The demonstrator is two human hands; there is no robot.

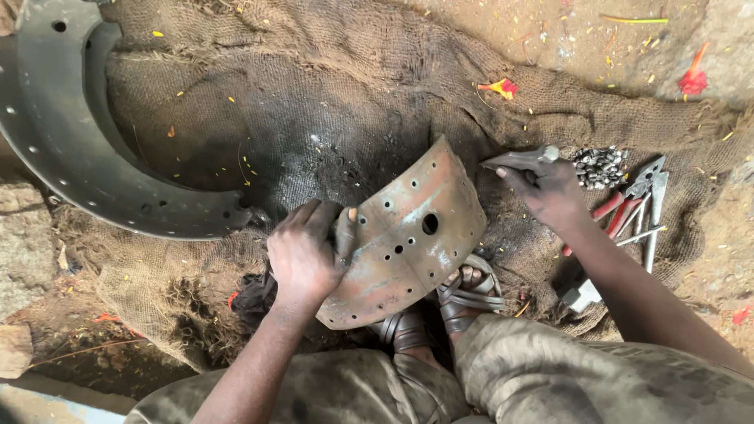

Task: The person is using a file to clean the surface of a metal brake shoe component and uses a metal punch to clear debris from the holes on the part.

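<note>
While the left hand [302,255] clamps its grip on the near edge of the curved metal plate [408,235], the plate stands tilted on the sackcloth [314,118], propped against the sandalled feet [463,294] at six o'clock. At three o'clock the right hand [550,192] pinches a dark metal tool [518,159] just beside a pile of rivets [598,166]. Judging by the plate's many open holes, no rivets are in yet. Pliers [628,206] lie at four o'clock; a large curved steel piece [71,149] crowds ten o'clock. Open cloth lies at twelve o'clock.
</note>
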